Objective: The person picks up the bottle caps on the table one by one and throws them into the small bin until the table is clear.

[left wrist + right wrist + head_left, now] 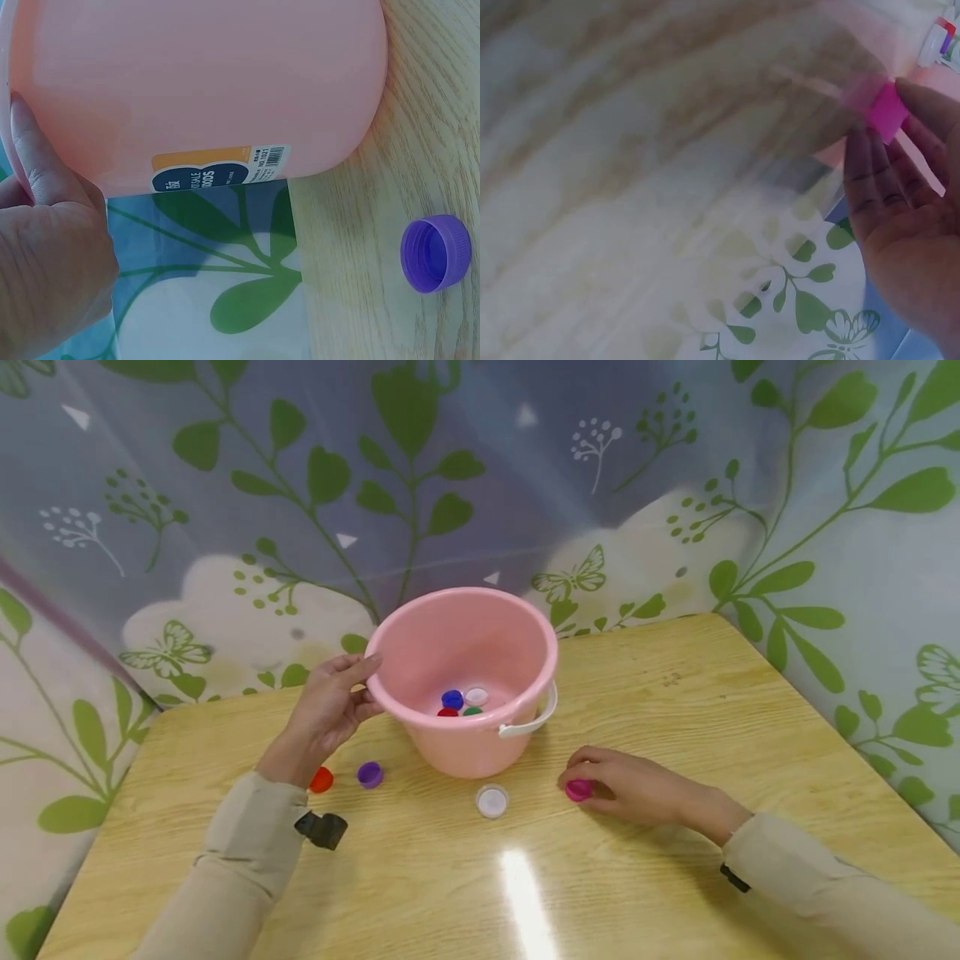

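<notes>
A pink bucket (465, 743) with a white handle (534, 723) stands at the back middle of the table. My left hand (330, 710) grips its rim on the left side; in the left wrist view the thumb lies along the bucket wall (202, 82). Inside the bucket lie a blue cap (452, 699), a white cap (476, 696), a red cap (447, 712) and a green cap (472, 712). To the right of the bucket, my right hand (637, 787) pinches a magenta bottle cap (579, 790) between thumb and fingers, low over the table.
On the wooden table (420, 877) are a white cap (492, 802) in front of the bucket, a purple cap (370, 774) to its left, and an orange-red cap (321, 779) beside my left wrist. A leaf-patterned cloth (300, 485) hangs behind the table.
</notes>
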Demonstrator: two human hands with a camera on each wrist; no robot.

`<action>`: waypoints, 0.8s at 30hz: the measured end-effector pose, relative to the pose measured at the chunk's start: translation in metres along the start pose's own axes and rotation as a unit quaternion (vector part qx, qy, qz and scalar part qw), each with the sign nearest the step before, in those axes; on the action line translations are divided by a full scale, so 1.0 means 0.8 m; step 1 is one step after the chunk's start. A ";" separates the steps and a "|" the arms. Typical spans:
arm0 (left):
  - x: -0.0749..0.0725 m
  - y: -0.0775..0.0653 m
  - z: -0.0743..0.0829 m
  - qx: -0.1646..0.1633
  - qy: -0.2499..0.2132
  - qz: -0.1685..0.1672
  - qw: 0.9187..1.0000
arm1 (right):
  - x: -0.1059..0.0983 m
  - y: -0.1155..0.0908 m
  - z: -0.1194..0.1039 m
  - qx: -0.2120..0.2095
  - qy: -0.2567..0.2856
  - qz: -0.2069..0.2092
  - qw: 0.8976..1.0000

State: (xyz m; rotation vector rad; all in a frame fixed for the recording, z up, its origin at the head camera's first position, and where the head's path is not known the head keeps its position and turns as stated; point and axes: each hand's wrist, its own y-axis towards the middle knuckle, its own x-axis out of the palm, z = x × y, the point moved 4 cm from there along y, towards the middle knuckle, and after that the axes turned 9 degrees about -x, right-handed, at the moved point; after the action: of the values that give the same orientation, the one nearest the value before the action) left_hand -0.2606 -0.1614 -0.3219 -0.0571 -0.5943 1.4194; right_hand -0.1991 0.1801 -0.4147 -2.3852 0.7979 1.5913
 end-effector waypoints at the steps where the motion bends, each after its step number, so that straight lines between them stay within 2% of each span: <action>1: 0.000 0.000 0.000 0.000 0.000 0.000 1.000 | 0.001 0.001 0.000 -0.005 0.003 0.002 1.000; 7: -0.001 -0.001 0.001 0.000 -0.003 -0.003 1.000 | 0.005 0.001 0.003 -0.008 0.030 0.018 0.999; 19: 0.000 -0.001 0.001 0.003 -0.006 -0.005 1.000 | 0.002 -0.002 0.008 0.006 0.068 0.019 0.998; 24: 0.000 0.000 0.000 -0.001 -0.006 -0.002 1.000 | -0.006 -0.002 0.017 0.043 0.091 0.024 0.995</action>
State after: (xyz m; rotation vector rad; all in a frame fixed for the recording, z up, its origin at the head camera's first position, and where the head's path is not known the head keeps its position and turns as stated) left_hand -0.2606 -0.1612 -0.3216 -0.0497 -0.6051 1.4164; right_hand -0.2109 0.1890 -0.4164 -2.4923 0.9433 1.3381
